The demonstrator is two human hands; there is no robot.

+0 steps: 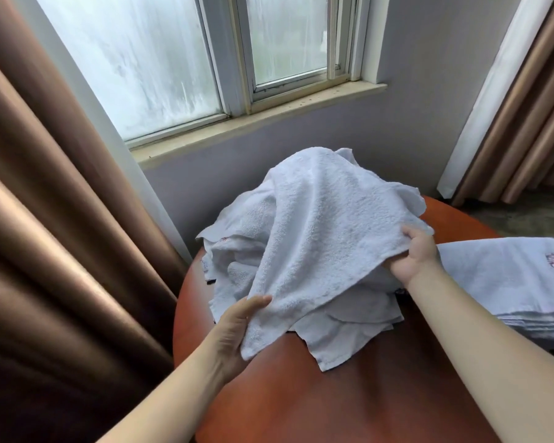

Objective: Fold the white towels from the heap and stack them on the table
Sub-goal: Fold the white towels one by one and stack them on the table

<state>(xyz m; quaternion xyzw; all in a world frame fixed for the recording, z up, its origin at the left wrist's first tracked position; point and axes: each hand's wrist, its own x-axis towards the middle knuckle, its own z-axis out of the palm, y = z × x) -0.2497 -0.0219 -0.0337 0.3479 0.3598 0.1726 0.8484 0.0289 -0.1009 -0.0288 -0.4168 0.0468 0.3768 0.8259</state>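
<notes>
Round brown counter [333,404] nearest. White towel [320,231] gripped at lower corner by left hand [237,327], pinched at right edge by right hand [416,257], draped over heap [234,260]. Folded stack [509,276] laid at counter's right. Window [179,59] beyond.

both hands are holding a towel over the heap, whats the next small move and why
Probably lift the towel clear and spread it flat on the table: left hand and right hand each grip an edge, but it sags crumpled over the heap.
</notes>
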